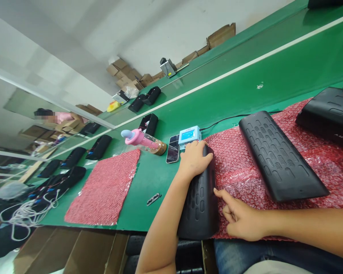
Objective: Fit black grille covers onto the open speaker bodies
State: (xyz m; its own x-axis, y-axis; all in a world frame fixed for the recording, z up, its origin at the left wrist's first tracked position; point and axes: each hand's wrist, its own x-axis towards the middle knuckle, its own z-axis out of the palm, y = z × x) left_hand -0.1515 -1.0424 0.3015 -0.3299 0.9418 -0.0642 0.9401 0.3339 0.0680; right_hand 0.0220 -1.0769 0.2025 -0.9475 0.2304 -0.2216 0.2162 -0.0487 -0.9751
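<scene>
A long black case (198, 205) with oval slots stands at the table's front edge, on the edge of a red bubble-wrap sheet (228, 152). My left hand (194, 159) is closed over its far end, thumb on the near side. On the case's right side rests the outstretched index finger of my right hand (241, 217); the other fingers are loosely bent and hold nothing. Farther right on the wrap lies a similar black case (280, 160), and another (331, 114) sits at the right edge with light lettering on its side.
Beyond my left hand are a light-blue device (188, 135) with a cable, a phone (173, 149) and a pink-topped bottle (145, 142). To the left lie a small oval part (153, 199), another red wrap sheet (105, 190), black cases and white cables (25, 219). A person appears far left.
</scene>
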